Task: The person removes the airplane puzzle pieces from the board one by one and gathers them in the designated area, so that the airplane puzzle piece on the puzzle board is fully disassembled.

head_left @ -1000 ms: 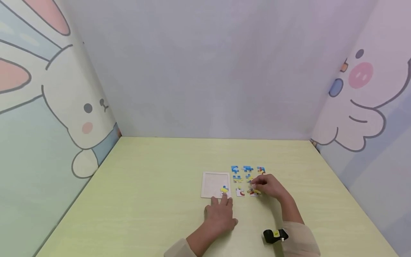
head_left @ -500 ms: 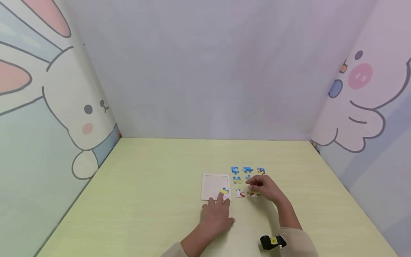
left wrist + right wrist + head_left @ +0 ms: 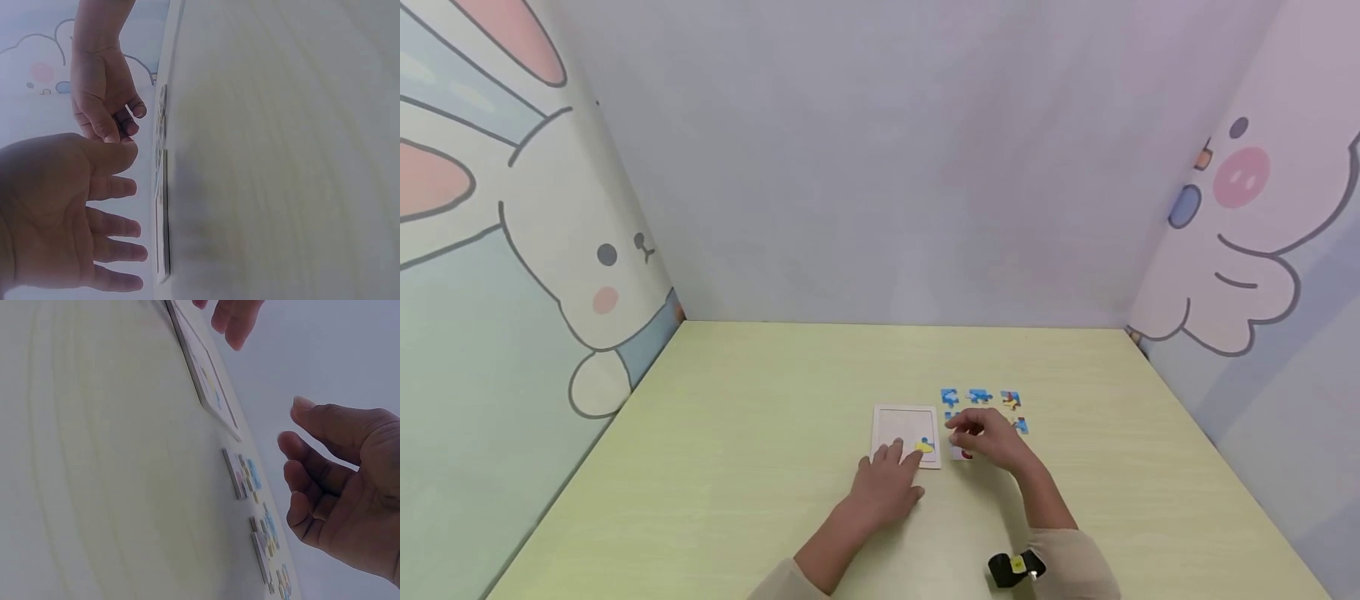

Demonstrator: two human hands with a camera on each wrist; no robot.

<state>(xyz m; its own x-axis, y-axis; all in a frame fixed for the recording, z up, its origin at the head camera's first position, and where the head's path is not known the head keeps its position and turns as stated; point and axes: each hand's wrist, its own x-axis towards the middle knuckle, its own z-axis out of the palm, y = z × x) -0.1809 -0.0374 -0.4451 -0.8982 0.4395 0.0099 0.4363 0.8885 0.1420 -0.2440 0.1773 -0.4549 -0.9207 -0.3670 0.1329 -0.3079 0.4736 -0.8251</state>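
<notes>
A square puzzle tray point(image 3: 897, 421) with a pale raised border lies mid-table, one yellow-and-blue jigsaw piece point(image 3: 925, 447) in its near right corner. Over the tray's near edge my left hand point(image 3: 883, 487) spreads its straight fingers. The left wrist view shows those fingers point(image 3: 119, 251) slightly clear of the tray. My right hand point(image 3: 992, 437) hovers just right of the tray, above loose jigsaw pieces, and hides some. In the right wrist view its thumb point(image 3: 331, 422) and bent fingers stand apart, nothing visible between them. Beneath it sits a white piece with red point(image 3: 961, 454).
Beyond the right hand lie more loose pieces, among them a blue one point(image 3: 950, 397), a wider blue one point(image 3: 979, 396) and a red-and-blue one point(image 3: 1011, 400). A black strapped device point(image 3: 1017, 568) sits at the right cuff. Grey wall point(image 3: 880, 167) closes the table's back.
My right hand has moved left across the loose pieces toward the tray, uncovering the blue piece at the right. My left hand has slid a little left along the tray's near edge.
</notes>
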